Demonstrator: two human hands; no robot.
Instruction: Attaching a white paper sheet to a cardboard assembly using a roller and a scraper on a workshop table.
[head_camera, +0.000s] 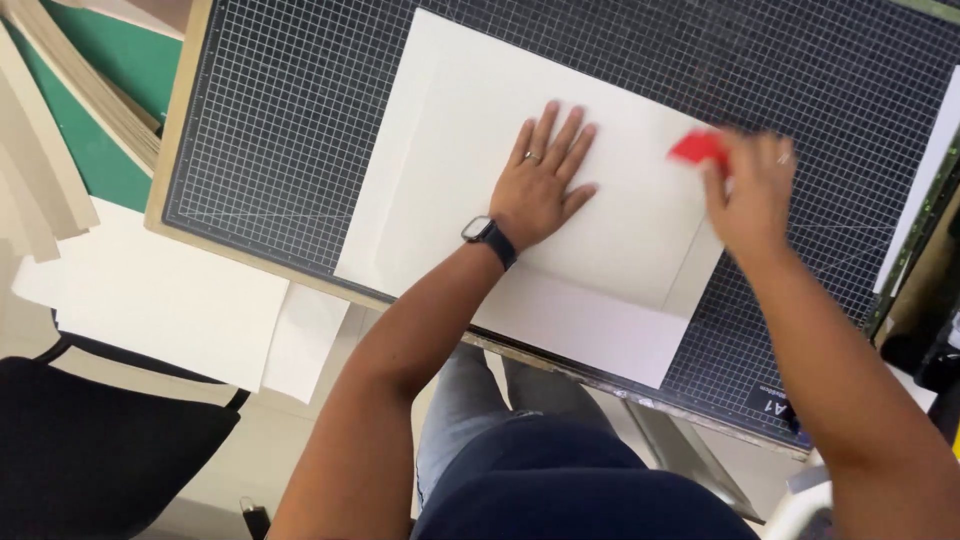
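Observation:
A large white paper sheet (450, 140) lies on a dark gridded cutting mat (290, 110). My left hand (545, 180) presses flat on the sheet, fingers spread; it wears a ring, and a dark watch is on the wrist. My right hand (748, 195) is at the sheet's right edge, closed around a small red tool (698, 148). The right hand and the tool are motion-blurred. A fold or overlapping layer of the sheet shows near its lower right corner.
White sheets (170, 300) and stacked beige boards (60, 110) over a green surface lie left of the mat. A black chair (100, 440) stands at lower left. The mat overhangs my lap at the near edge. A white strip lies at the mat's right edge (925, 170).

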